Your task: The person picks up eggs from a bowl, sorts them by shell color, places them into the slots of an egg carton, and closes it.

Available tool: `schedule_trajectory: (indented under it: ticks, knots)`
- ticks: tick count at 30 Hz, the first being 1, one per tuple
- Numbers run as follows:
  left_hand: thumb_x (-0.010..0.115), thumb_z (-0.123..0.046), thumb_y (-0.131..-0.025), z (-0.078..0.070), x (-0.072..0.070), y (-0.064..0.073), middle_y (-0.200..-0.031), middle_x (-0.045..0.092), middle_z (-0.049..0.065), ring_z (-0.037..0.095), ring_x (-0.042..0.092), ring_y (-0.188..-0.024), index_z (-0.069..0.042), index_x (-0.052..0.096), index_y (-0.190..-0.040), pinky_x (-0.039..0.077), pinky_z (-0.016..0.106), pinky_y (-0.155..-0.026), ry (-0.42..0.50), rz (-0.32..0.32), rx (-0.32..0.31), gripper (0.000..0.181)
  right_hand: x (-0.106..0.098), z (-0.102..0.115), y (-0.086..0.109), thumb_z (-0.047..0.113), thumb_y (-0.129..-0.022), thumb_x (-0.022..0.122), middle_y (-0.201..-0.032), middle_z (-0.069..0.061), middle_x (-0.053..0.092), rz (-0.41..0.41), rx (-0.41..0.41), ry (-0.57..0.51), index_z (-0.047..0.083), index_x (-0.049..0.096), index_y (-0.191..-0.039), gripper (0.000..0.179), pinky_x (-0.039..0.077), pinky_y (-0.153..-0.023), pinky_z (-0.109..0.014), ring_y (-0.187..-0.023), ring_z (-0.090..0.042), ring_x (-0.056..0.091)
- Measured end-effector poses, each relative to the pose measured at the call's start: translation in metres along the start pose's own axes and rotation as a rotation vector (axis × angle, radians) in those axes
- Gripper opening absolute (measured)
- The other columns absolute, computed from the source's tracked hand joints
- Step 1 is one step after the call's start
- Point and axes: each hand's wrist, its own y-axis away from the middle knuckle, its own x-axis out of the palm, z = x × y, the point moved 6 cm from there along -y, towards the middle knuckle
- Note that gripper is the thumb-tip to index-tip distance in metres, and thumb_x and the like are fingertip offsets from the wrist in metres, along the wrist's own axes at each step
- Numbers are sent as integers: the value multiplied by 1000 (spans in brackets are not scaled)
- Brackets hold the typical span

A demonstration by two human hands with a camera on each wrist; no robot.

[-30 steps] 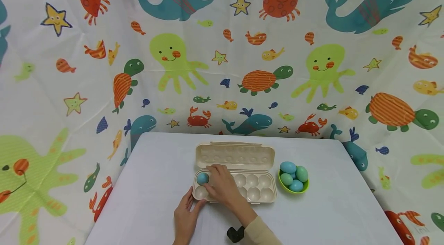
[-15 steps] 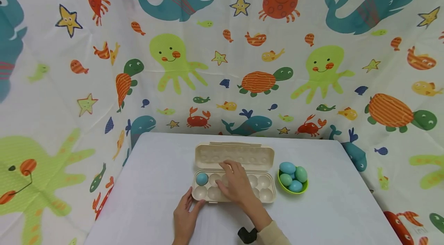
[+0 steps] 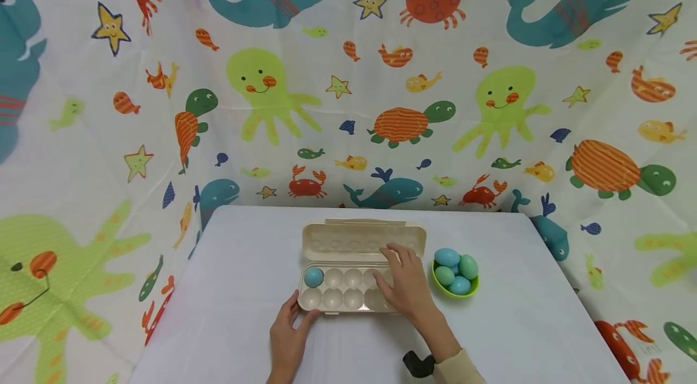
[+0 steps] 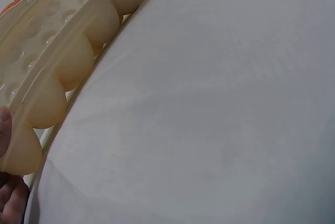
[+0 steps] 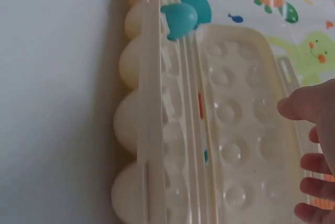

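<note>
A cream plastic egg carton lies on the white table with its lid folded back. One blue egg sits in the back left cup. The left hand holds the carton's left front corner between thumb and fingers; the left wrist view catches only parts of that hand at the edge. Over the right part of the carton is the right hand, its fingers loosely spread and holding nothing. In the right wrist view the right thumb stands apart from the other fingers.
A lime green bowl with several blue and green eggs stands right of the carton. A black wrist device is by the right sleeve. A cloth printed with sea animals hangs behind the table.
The right hand has left the blue egg in its cup and moved right across the carton, nearer the bowl. The left hand stays at the carton's corner.
</note>
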Motion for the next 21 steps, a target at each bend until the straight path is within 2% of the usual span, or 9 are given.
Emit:
schedule_trajectory:
  ticks: [5, 13, 16, 21]
  knots:
    - [87, -15, -76, 1, 0, -1, -132, 64, 23, 35, 67, -115, 3, 59, -132, 48, 1, -94, 12, 2, 16, 66, -11, -19, 7, 25, -80, 83, -128, -16, 59, -20, 23, 17, 6, 61, -128, 56, 55, -94, -51, -117, -33, 56]
    - [87, -11, -75, -2, -3, -2, -131, 65, 22, 34, 68, -112, 3, 61, -130, 50, 3, -93, 40, -16, 64, 63, -25, -54, 15, 14, -74, 83, -120, -23, 62, -146, -4, 25, -1, 63, -123, 55, 55, -85, -54, -106, -40, 58]
    - [87, -12, -75, -1, -3, -2, -131, 65, 21, 33, 68, -112, 2, 61, -131, 50, 2, -93, 36, -14, 55, 63, -29, -65, 17, 13, -74, 83, -118, -23, 63, -160, 12, 36, -2, 64, -121, 53, 55, -83, -54, -103, -42, 59]
    - [87, -15, -76, 1, -1, -1, -132, 64, 22, 34, 67, -113, 2, 59, -133, 49, 1, -94, 25, 4, 17, 65, -35, -82, 23, 9, -74, 83, -119, -24, 63, -140, 53, 46, -4, 63, -122, 53, 54, -89, -55, -108, -44, 57]
